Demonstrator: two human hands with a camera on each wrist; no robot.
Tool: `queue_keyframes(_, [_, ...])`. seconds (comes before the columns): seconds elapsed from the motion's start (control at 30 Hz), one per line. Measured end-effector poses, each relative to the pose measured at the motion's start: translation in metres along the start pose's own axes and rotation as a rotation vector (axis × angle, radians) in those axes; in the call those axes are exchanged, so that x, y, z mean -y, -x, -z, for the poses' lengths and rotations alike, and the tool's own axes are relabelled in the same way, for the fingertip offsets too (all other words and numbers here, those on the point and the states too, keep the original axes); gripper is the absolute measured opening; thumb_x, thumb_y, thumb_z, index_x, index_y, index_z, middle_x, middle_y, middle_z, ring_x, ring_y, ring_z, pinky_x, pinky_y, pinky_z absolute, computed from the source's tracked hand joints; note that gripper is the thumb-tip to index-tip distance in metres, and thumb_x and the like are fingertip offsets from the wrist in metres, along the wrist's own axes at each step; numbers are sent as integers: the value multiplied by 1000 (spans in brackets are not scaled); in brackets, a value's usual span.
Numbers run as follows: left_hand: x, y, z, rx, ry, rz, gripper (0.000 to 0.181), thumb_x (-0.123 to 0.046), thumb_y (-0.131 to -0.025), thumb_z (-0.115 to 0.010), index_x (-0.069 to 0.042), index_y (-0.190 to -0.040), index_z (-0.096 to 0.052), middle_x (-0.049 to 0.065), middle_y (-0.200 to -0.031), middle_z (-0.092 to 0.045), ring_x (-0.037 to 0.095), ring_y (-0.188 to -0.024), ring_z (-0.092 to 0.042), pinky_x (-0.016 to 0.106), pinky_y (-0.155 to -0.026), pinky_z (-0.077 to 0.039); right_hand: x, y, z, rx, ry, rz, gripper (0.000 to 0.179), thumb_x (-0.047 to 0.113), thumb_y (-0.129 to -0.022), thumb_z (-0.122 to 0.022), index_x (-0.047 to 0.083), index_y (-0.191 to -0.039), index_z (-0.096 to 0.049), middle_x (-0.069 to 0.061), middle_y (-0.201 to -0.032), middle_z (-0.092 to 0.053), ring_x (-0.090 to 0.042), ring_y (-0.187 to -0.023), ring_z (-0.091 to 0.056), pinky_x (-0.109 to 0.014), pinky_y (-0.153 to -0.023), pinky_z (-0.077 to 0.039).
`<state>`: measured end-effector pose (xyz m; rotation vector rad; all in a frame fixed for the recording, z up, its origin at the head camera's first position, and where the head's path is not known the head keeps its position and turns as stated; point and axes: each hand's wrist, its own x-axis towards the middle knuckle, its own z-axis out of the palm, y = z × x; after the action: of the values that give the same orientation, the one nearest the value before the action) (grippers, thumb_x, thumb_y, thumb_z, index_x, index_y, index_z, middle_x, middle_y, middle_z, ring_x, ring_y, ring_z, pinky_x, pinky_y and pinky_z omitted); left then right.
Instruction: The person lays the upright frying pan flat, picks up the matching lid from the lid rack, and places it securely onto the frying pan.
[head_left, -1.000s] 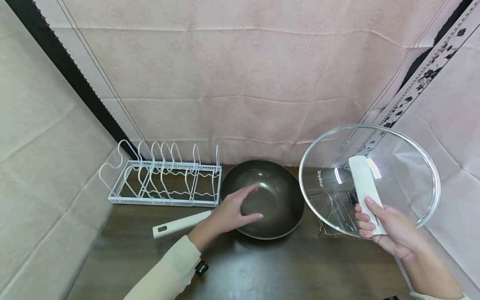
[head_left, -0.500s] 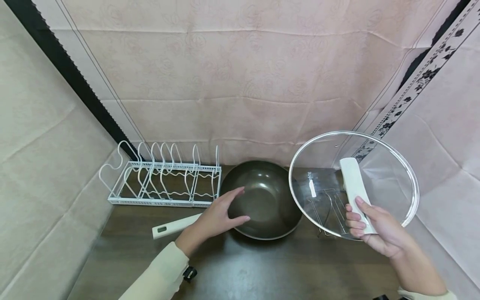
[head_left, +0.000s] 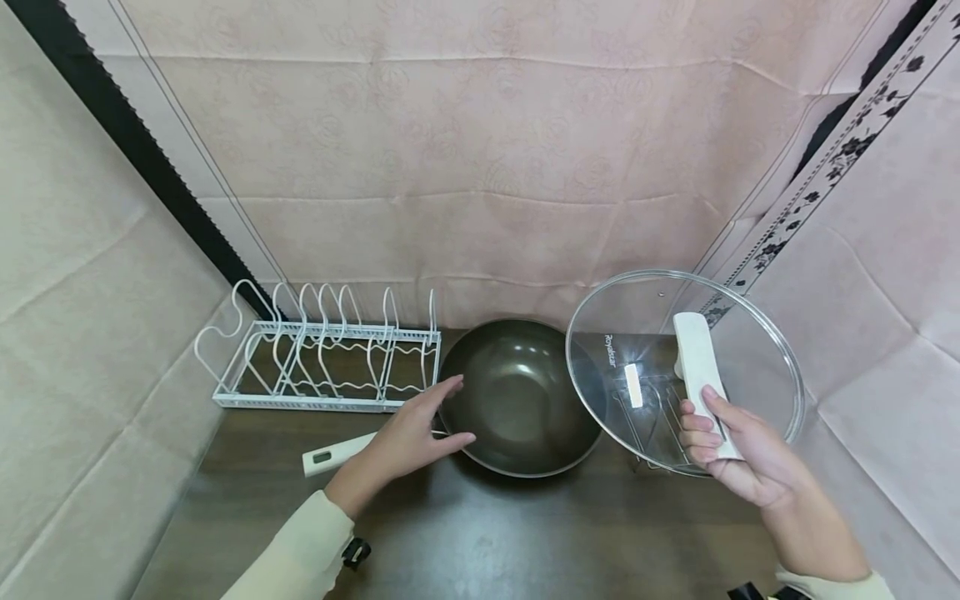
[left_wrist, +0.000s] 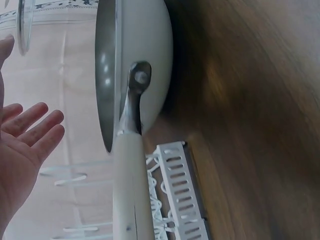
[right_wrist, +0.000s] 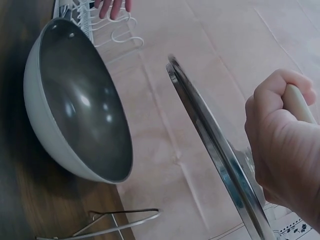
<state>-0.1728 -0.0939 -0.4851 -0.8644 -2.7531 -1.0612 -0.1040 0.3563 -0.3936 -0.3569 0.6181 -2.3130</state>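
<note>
In the head view a dark-lined wok (head_left: 525,400) stands on the table, its pale handle (head_left: 333,455) pointing left. My left hand (head_left: 401,442) hovers over the handle by the wok's left rim, fingers and thumb spread and holding nothing. The left wrist view shows a gap between this hand and the wok's handle. My right hand (head_left: 738,450) grips the lower part of the white handle (head_left: 697,350) of a clear glass lid (head_left: 753,358). The lid is raised and tilted, to the wok's right. In the right wrist view it stays apart from the wok (right_wrist: 85,100).
A white wire dish rack (head_left: 322,404) sits at the back left, close to the wok. Behind the lid, a small metal wire stand (right_wrist: 135,210) is on the table at the right. Pale cloth (head_left: 480,150) hangs at the back and both sides.
My right hand has brought the lid leftward and slightly down, closer to the wok. My left hand has drawn back left from over the wok toward its handle. The wok stays put.
</note>
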Motion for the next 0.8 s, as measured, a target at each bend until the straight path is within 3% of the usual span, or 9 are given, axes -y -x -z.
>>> queue_keyframes(0.23, [8, 8, 5, -2, -76, 35, 90, -52, -84, -82, -13, -156, -43, 6, -147, -61, 28, -137, -57, 49, -110, -49, 1, -3, 2, 38, -89, -32, 71, 40, -109, 2, -3, -122, -53, -3, -98, -54, -9, -82, -33, -22, -76, -38])
queue_keyframes(0.33, [12, 10, 8, 2, -122, 38, 93, -56, -83, -81, -14, -156, -43, 6, -146, -61, 22, -112, -68, 49, -104, -53, 1, -4, 2, 42, -111, -44, 70, 41, -109, 1, -3, -122, -53, -2, -98, -52, -8, -81, -32, -21, -76, -38])
queue_keyframes(0.47, [17, 13, 11, -4, -190, 36, 95, -59, -81, -81, -15, -156, -44, 8, -144, -62, 20, -100, -67, 48, -96, -56, 0, -7, 3, 39, -136, -50, 69, 41, -110, -1, -3, -121, -53, -1, -96, -49, -8, -80, -30, -21, -75, -36])
queue_keyframes(0.53, [20, 15, 13, -7, -217, 39, 95, -60, -80, -81, -15, -155, -44, 10, -145, -61, 28, -118, -65, 51, -99, -55, -1, -8, 3, 39, -148, -51, 68, 41, -110, -2, -3, -121, -52, 0, -95, -46, -8, -80, -30, -20, -75, -35])
queue_keyframes(0.63, [25, 18, 15, -8, -260, 51, 96, -62, -79, -81, -17, -155, -44, 14, -146, -60, 36, -131, -60, 55, -102, -54, -3, -9, 3, 35, -160, -50, 66, 41, -111, -4, -3, -121, -52, 0, -94, -44, -8, -80, -29, -20, -75, -35])
queue_keyframes(0.8, [34, 21, 17, 4, -340, 47, 98, -65, -77, -81, -15, -154, -46, 19, -143, -60, 40, -128, -61, 56, -99, -55, -6, -13, 3, 37, -177, -50, 60, 41, -112, -11, -3, -120, -52, 2, -92, -39, -7, -79, -28, -19, -75, -35])
